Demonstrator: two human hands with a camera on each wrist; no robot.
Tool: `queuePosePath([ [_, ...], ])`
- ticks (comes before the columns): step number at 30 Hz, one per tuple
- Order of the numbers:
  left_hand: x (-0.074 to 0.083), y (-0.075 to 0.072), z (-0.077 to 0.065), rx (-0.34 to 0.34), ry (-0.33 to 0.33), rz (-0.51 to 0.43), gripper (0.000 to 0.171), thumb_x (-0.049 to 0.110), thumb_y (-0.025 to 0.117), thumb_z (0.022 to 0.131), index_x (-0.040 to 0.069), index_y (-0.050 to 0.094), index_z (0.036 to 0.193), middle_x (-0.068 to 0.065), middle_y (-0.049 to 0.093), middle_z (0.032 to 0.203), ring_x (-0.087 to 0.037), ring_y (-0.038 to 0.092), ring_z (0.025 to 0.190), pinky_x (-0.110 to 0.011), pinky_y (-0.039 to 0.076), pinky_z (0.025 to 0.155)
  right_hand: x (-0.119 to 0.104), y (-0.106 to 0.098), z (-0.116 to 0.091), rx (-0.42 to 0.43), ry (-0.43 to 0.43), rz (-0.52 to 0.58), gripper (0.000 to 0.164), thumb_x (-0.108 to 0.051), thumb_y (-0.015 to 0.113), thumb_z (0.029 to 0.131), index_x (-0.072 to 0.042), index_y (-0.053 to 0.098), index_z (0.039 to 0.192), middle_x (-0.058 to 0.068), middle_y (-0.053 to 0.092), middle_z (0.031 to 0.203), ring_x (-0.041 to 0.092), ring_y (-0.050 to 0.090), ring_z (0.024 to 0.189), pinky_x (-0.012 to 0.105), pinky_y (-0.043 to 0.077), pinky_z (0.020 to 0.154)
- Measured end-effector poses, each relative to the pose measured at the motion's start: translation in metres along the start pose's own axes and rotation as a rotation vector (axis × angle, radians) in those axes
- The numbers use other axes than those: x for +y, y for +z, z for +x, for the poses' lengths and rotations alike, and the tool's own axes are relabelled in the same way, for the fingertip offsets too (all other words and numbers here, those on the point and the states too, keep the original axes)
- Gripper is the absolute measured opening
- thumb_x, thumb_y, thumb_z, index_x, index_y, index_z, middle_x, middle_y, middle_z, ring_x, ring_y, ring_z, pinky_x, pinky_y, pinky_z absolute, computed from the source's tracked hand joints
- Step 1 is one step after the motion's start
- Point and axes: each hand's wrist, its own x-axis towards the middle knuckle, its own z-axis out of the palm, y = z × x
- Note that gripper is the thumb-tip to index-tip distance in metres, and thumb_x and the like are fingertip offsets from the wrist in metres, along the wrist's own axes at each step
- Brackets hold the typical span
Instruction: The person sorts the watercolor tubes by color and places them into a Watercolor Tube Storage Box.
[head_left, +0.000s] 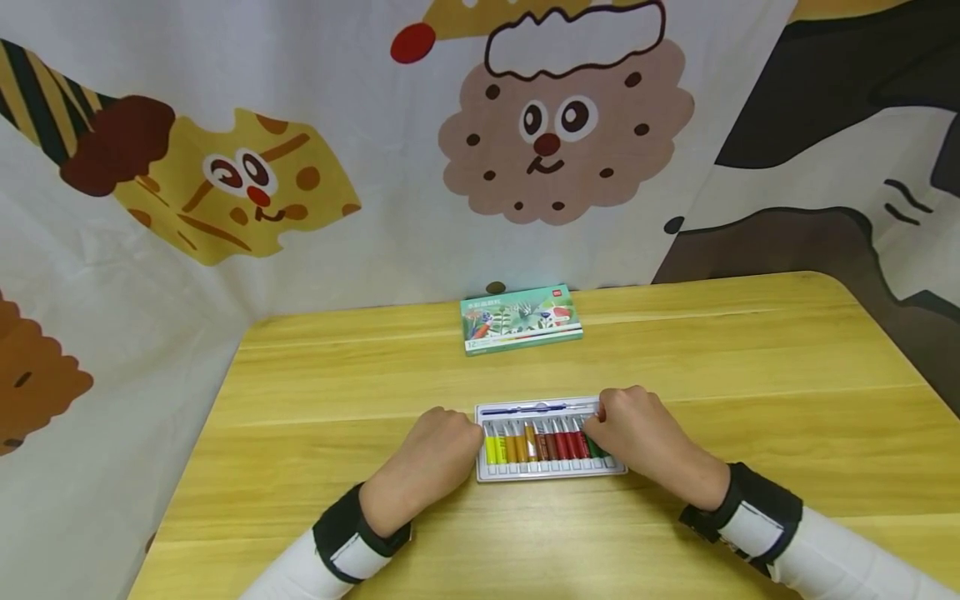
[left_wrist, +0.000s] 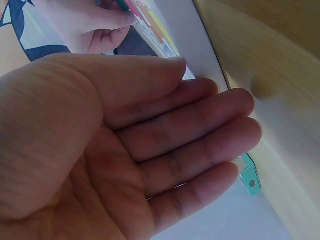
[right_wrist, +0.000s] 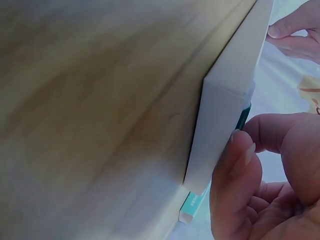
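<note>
A white plastic tray lies on the wooden table, holding a row of paint tubes that run from yellow through brown and red to green. Along its far side sits a thin blue paintbrush. My left hand grips the tray's left edge between thumb and fingers. At the opposite end, my right hand pinches the right edge, its thumb beside a dark green tube. The right wrist view shows the tray's white side wall low over the tabletop. The right fingers cover part of the last tubes.
Behind the tray, a flat green paint box with printed plants lies near the table's far edge. A white curtain with cartoon food pictures hangs right behind the table.
</note>
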Motion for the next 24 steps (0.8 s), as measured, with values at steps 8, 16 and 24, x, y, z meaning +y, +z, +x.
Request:
queuePosePath([
  [8, 0.000, -0.001, 0.000, -0.017, -0.003, -0.019, 0.010, 0.002, 0.073, 0.092, 0.004, 0.077, 0.083, -0.001, 0.062, 0.063, -0.009, 0.045, 0.054, -0.029, 0.042, 0.056, -0.001, 0.000, -0.001, 0.018, 0.011, 0.010, 0.028, -0.002, 0.072, 0.083, -0.010, 0.057, 0.061, -0.004, 0.045, 0.054, 0.006, 0.039, 0.045, 0.021, 0.029, 0.042],
  [16, -0.001, -0.001, 0.000, -0.006, 0.005, -0.013, 0.010, 0.002, 0.073, 0.092, 0.004, 0.077, 0.084, -0.001, 0.062, 0.062, -0.010, 0.044, 0.053, -0.029, 0.041, 0.055, 0.000, 0.000, -0.001, 0.026, 0.005, -0.005, 0.024, -0.002, 0.072, 0.083, -0.009, 0.060, 0.063, -0.004, 0.048, 0.055, 0.007, 0.041, 0.045, 0.023, 0.031, 0.043],
  [24, -0.001, -0.001, 0.000, -0.021, -0.006, -0.026, 0.010, 0.002, 0.073, 0.093, 0.004, 0.078, 0.085, -0.001, 0.062, 0.063, -0.010, 0.044, 0.053, -0.029, 0.041, 0.056, -0.001, -0.013, -0.009, -0.092, 0.051, 0.085, 0.021, -0.013, 0.076, 0.093, -0.008, 0.065, 0.076, -0.002, 0.051, 0.060, 0.009, 0.044, 0.048, 0.024, 0.034, 0.045],
])
